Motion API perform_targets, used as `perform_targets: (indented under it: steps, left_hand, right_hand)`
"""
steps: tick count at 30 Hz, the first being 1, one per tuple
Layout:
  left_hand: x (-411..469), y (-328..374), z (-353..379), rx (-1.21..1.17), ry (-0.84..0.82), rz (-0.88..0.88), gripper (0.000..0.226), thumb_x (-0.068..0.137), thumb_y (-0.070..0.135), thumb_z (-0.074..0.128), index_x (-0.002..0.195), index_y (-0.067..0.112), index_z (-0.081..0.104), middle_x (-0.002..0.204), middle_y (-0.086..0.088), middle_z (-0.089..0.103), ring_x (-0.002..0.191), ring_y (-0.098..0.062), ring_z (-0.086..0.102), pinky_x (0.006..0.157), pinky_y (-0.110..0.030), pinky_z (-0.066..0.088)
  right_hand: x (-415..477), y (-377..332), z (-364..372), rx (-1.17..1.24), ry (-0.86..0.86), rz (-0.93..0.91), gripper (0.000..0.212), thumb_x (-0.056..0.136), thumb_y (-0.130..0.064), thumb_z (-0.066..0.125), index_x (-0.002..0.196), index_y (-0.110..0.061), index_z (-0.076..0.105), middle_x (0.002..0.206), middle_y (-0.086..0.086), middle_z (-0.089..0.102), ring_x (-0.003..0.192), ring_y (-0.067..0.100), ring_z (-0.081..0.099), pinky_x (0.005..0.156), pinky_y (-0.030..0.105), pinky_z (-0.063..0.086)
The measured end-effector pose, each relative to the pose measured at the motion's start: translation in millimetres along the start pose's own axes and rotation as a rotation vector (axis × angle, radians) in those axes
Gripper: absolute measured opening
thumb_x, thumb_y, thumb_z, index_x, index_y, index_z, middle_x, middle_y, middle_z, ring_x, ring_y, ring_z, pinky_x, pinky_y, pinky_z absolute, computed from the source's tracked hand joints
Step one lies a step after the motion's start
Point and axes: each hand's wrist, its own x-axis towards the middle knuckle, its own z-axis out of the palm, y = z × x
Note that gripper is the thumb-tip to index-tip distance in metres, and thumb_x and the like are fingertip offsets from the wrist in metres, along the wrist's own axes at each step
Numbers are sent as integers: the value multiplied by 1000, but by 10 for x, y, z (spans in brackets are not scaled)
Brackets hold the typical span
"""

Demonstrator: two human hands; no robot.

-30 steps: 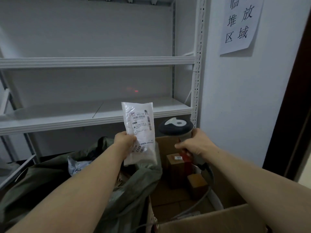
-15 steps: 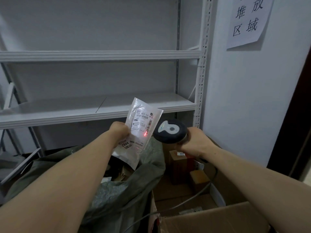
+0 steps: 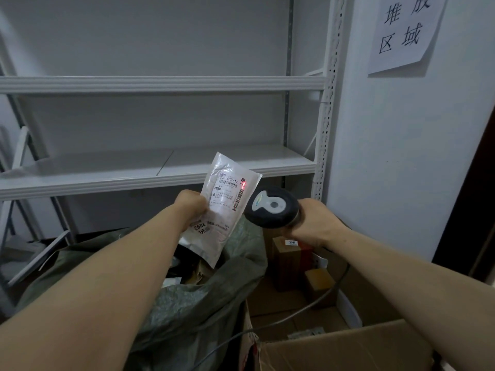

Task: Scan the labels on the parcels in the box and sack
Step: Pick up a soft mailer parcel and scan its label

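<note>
My left hand grips a white plastic parcel by its left edge and holds it up, tilted, above the green sack. A red scanner dot glows on the parcel's printed label, near its upper right corner. My right hand grips the handle of a dark barcode scanner, whose head sits just right of the parcel and points at it. The scanner's cable trails down into the open cardboard box, where brown parcels stand.
A white metal shelving unit stands behind the sack, its boards bare. A white wall with a paper sign rises on the right, and a dark door frame beyond it. More packages lie inside the sack's mouth.
The parcel has tilted and swung right toward the scanner. The red dot, first on the back wall, then low on the label, now sits near its upper right corner.
</note>
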Motion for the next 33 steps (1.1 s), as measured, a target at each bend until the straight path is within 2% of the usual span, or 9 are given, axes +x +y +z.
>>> perform_targets:
  steps: [5, 7, 10, 12, 14, 19, 23, 26, 33]
  left_hand:
    - [-31, 5, 10, -32, 0, 4, 25, 85, -10, 45, 69, 6, 58, 77, -16, 58, 71, -29, 57, 80, -44, 54]
    - [-51, 0, 23, -64, -13, 11, 30, 85, -12, 42, 71, 8, 59, 77, -15, 59, 69, -28, 58, 72, -40, 55]
    - [-100, -18, 70, -121, -12, 26, 27, 90, -7, 43, 82, 9, 63, 78, -9, 60, 67, -24, 57, 55, -30, 54]
    - [-87, -59, 127, -168, 17, 20, 18, 94, 3, 47, 92, 5, 65, 88, -11, 63, 81, -28, 61, 72, -35, 57]
    - [-85, -92, 185, -219, 11, -9, 16, 96, 8, 50, 88, 6, 64, 96, -13, 64, 92, -31, 62, 86, -42, 54]
    - [-89, -101, 302, -253, -1, -14, 21, 98, 11, 45, 94, 4, 64, 101, -15, 67, 95, -31, 63, 91, -45, 53]
    - [-89, -70, 354, -282, -11, -32, 19, 94, 0, 48, 79, 6, 60, 87, -12, 63, 87, -29, 62, 87, -41, 53]
    - [-84, -66, 361, -281, -32, -38, 20, 91, -5, 49, 78, 7, 59, 85, -10, 62, 88, -29, 62, 86, -40, 53]
    - [-85, -72, 352, -263, -36, -34, 15, 90, -7, 50, 89, 2, 61, 88, -12, 64, 89, -32, 63, 85, -42, 54]
  right_hand:
    - [-9, -20, 3, 7, -12, 17, 12, 82, -15, 68, 92, -15, 61, 84, -4, 62, 88, 12, 60, 83, 22, 46]
    - [-30, -36, 5, 112, -20, 66, 15, 81, -12, 69, 89, -19, 59, 85, -4, 62, 84, 10, 59, 83, 24, 49]
    - [-68, -123, -10, 447, -74, 207, 19, 82, -9, 70, 88, -20, 56, 76, 0, 62, 64, 10, 57, 60, 19, 50]
    - [-75, -201, -26, 636, -88, 278, 12, 84, -9, 69, 88, -12, 58, 67, 5, 61, 53, 12, 54, 50, 20, 48]
    - [-75, -274, -42, 757, -66, 305, 9, 84, -7, 68, 84, -6, 59, 62, 8, 59, 47, 13, 51, 45, 21, 47]
    - [-64, -368, -30, 785, -39, 301, 11, 84, -6, 67, 77, -4, 59, 58, 10, 55, 43, 15, 46, 42, 22, 43]
    - [-51, -367, 12, 792, -24, 319, 12, 83, -10, 69, 78, -4, 60, 56, 7, 56, 42, 13, 46, 43, 23, 43]
    - [-44, -373, 10, 796, -14, 324, 12, 83, -11, 69, 78, -4, 60, 54, 6, 56, 42, 13, 47, 42, 22, 43]
    - [-47, -379, -21, 826, 12, 339, 12, 84, -12, 69, 80, -3, 61, 57, 6, 56, 45, 14, 47, 44, 24, 44]
